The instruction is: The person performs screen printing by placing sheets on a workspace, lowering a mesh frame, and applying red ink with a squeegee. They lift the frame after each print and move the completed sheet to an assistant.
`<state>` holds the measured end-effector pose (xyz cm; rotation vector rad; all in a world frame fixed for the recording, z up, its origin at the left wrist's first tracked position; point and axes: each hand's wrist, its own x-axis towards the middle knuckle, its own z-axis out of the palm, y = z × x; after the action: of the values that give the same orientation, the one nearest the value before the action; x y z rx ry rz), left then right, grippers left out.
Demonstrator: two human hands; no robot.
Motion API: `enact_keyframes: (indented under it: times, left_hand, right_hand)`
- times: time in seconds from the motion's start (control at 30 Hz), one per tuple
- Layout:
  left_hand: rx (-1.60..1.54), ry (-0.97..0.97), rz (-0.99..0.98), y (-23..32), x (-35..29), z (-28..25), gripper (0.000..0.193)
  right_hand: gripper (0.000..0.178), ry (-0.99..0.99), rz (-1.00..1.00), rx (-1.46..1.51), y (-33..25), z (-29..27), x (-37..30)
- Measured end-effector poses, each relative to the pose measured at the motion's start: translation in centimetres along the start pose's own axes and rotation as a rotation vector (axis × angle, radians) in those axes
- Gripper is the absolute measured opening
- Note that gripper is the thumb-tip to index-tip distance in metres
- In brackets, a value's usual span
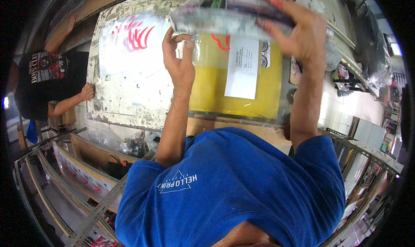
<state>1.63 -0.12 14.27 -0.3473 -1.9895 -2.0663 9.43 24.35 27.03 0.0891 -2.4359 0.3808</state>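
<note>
A rectangular frame with pale edges [216, 23], smeared by motion, is raised at a tilt over the far side of the worktable. My right hand [302, 28] grips its right end, thumb and fingers apart around the edge; reddish marks show on the fingers. At the frame's lower left corner, the bent fingers of my left hand [179, 63] hold the edge. Below the frame lies a yellow panel [207, 95], bearing a white printed sheet [242, 69] and a red mark [221, 41]. To the left, red strokes [140, 36] show on a whitish, paint-flecked board [134, 91].
Another person in a black shirt [52, 80] stands at the left, one hand [87, 91] on the board's edge. Metal racks with wooden frames [93, 154] fill the lower left. Shelving [367, 160] stands at the right. Clear plastic wrapping [103, 138] lies beyond the board's near edge.
</note>
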Motion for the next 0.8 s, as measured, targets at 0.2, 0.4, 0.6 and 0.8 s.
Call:
enact_keyframes:
  times: [0.2, 0.4, 0.6, 0.8]
  left_hand:
    - [1.087, -0.02, -0.035, -12.3, -5.5, -1.4, 0.05]
    - [0.673, 0.019, -0.174, -13.4, -6.2, -1.3, 0.021]
    - [0.22, 0.124, -0.356, -8.3, -5.1, 0.6, 0.019]
    - [0.106, 0.307, -0.381, -10.3, -3.4, -5.2, 0.016]
  right_hand:
    - [0.053, -0.097, 0.192, -0.175, 1.5, -3.1, 7.6]
    - [0.061, -0.081, 0.197, -0.001, 2.6, -2.9, 9.1]
    - [0.057, -0.04, 0.118, 0.002, 3.2, -3.0, 9.1]
    - [0.054, -0.191, 0.208, 0.031, 2.5, -3.1, 9.7]
